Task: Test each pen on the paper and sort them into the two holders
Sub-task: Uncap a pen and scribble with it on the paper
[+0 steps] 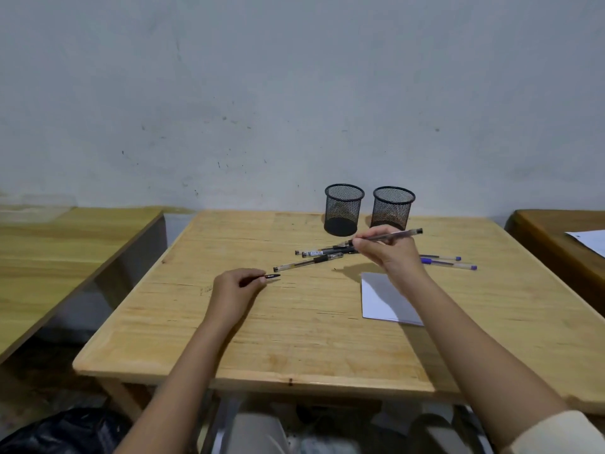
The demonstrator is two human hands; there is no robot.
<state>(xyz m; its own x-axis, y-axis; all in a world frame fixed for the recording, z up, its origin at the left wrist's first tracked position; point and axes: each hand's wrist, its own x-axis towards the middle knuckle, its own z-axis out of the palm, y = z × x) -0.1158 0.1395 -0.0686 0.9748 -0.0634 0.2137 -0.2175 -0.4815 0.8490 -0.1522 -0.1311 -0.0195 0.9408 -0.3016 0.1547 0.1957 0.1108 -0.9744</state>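
My right hand holds a clear-barrelled black pen above the table, its far end pointing right toward the holders. My left hand pinches a small black pen cap just above the wood. Several black pens lie in a loose pile between my hands. Two blue pens lie to the right of my right hand. A white sheet of paper lies under my right forearm. Two black mesh holders stand at the back, the left holder and the right holder; both look empty.
The light wooden table stands against a grey wall. Another wooden table is at the left and a darker one with a paper on it at the right. A black bag lies on the floor.
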